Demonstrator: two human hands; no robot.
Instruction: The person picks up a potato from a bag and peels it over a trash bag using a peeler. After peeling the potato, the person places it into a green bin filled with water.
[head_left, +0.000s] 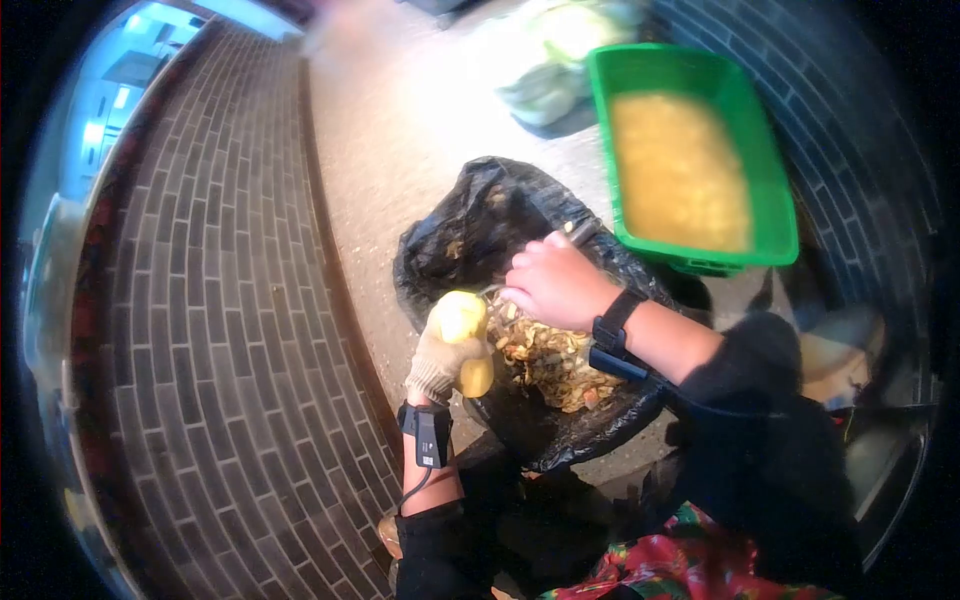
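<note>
A cream knitted glove covers my left hand (440, 357), which is closed around a pale yellow peeled potato (462, 317). Part of the potato shows above the fingers and part below them. Bare and curled, my right hand (555, 284) grips a tool whose dark handle (583, 232) sticks out past the fist; its working end is near the potato but hard to make out. Both hands are over a container lined with a black plastic bag (500, 195), and brown and yellowish peelings (560, 365) lie inside it.
At the upper right, a green tub (775, 190) holds many yellowish pieces (685, 170), blurred. A translucent bag with pale green contents (560, 50) lies at the top. A tiled wall (220, 300) rises on the left, with another at the right.
</note>
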